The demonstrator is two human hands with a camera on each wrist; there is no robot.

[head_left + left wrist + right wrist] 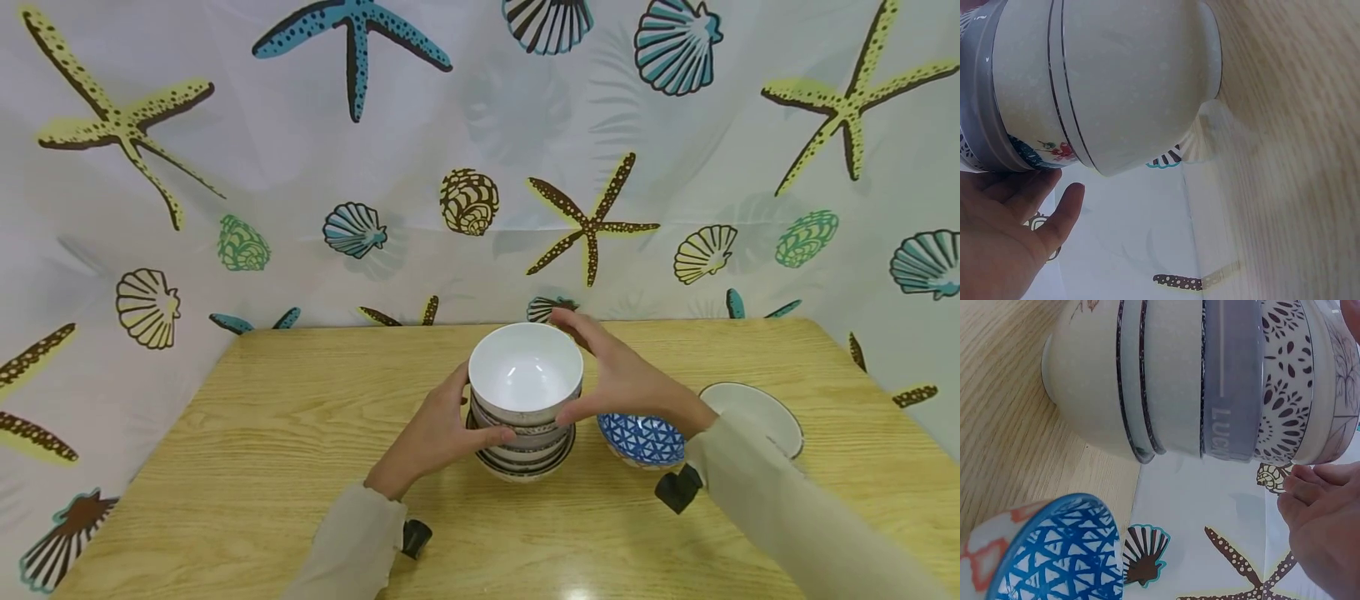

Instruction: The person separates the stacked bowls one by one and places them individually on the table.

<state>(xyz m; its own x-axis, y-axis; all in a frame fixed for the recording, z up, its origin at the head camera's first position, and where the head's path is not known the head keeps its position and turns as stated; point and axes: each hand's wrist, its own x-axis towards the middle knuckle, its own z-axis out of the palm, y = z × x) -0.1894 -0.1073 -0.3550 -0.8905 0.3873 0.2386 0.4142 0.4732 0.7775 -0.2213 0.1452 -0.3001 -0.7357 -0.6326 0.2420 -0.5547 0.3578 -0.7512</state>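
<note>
My pale sleeves (352,542) reach in from the near side over a wooden table (300,433), with a stack of bowls (525,442) standing upright between my hands. My left hand (442,425) grips the stack from the left, thumb along its near side, fingers round toward the far side, close to a grey bowl (1229,381) with lettering. My right hand (622,371) sits higher, spread about the top bowl (525,367), thumb at its near side, fingertips by its far rim; whether it grips or merely touches, I cannot tell. The stack's long axis runs straight up, so the top bowl lies just left of my right palm and above my left thumb, nearer the right hand. Right of the stack, a blue-patterned bowl (641,437) shows partly behind my right wrist; farther right sits a pale dish (757,412). A seashell-print curtain (420,275) hangs at the far side.
</note>
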